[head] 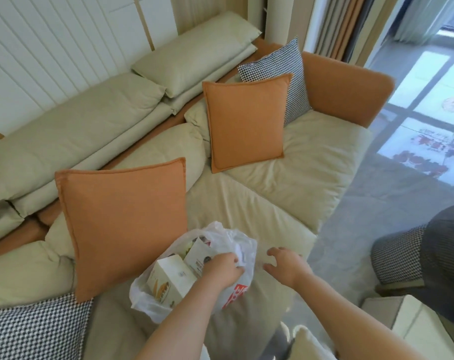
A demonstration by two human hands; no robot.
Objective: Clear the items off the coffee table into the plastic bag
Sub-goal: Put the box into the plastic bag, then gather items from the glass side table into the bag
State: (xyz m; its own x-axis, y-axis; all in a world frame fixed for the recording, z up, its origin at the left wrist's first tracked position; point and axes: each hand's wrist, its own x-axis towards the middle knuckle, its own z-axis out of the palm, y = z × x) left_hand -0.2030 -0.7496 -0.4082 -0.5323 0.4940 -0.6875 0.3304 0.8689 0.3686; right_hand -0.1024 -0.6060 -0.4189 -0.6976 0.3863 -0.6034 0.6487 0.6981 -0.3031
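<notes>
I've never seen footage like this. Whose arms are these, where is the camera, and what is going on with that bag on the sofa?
There is no machine here. A person wears a wide-angle camera on the head, so this single picture looks forward and down along their own bare arms. A plastic bag sits on the seat of a pale sofa. The left hand grips the bag's crumpled rim. The right hand hovers beside the bag with its fingers spread, holding nothing. Inside the bag you can see a cream box and a paper packet. Two orange cushions and checked cushions lean on the sofa. The coffee table itself is hardly in view.
</notes>
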